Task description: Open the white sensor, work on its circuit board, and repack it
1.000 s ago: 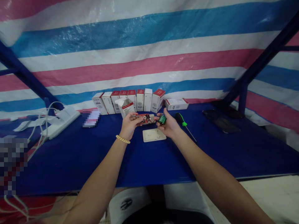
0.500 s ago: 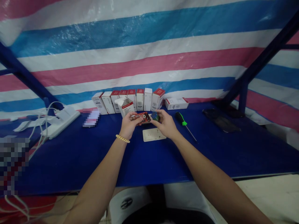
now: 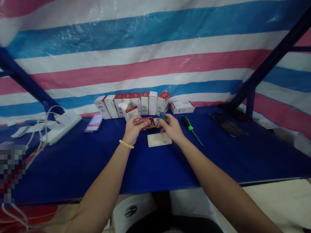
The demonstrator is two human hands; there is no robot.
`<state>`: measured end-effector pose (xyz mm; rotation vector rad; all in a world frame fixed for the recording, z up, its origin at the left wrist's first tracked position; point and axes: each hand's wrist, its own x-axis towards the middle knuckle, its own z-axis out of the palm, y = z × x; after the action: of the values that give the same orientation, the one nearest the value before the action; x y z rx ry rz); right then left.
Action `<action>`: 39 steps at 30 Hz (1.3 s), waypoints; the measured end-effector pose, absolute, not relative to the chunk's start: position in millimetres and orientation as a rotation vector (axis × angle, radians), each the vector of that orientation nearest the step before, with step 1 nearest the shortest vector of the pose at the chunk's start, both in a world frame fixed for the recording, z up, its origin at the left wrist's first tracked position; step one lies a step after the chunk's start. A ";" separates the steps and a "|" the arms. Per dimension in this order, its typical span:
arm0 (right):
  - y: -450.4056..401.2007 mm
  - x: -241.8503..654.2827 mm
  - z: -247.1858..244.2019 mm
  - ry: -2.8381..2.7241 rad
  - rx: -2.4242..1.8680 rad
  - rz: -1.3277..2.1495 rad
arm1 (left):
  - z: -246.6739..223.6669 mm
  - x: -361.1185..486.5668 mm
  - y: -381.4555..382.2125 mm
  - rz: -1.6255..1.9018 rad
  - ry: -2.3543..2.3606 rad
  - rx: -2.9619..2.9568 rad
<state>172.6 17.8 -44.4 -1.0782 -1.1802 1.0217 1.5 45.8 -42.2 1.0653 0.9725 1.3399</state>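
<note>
A red circuit board (image 3: 151,122) is held above the desk (image 3: 102,171), near its middle and in front of a row of boxes. Its long axis runs roughly from left to right, across the person's view, with a metal tip at the left end and a pale part at the end facing the right hand. The left hand (image 3: 132,130) grips the board, thumb over its face. The right hand (image 3: 172,128) pinches a small blue-and-green block (image 3: 162,116) at the board's right end; motion blur hides any lettering on it, and I cannot tell whether block and board touch. Just below the hands, a flat cream cover (image 3: 157,140) lies on the desk, its length also sideways. Behind the left hand stands an open white carton (image 3: 131,111) whose red band seems to read DETECTOR; the smaller print is too fine to make out. The row of white-and-red boxes (image 3: 113,107) stands behind, and one more box (image 3: 182,107) lies on its side at the right. A black-and-green screwdriver (image 3: 190,127) points its shaft toward the person. The desk is deep blue, with a white power strip (image 3: 62,127) at the left and a dark glossy slab (image 3: 228,124) at the right. Striped sheeting (image 3: 145,48) in red, white and blue walls the space
</note>
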 end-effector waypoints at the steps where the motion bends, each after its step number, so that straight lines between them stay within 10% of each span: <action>1: 18.7 172.3 -42.7 -1.072 -1.062 1.134 | -42.5 1.1 45.9 1.340 0.954 1.075; 9: 15.6 170.8 -35.5 -0.841 -0.887 1.535 | -45.5 1.7 43.6 1.296 0.842 1.177; 29: 22.0 179.8 -40.4 -0.991 -1.093 1.278 | -47.8 6.1 39.0 1.236 0.927 1.476; 39: 30.2 208.6 -30.9 -0.886 -1.211 1.162 | -58.0 -15.1 43.0 0.654 0.993 2.271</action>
<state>208.6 30.2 -30.9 -1.2113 -0.8862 1.1620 -15.1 43.0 -58.0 2.2709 0.9931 0.6543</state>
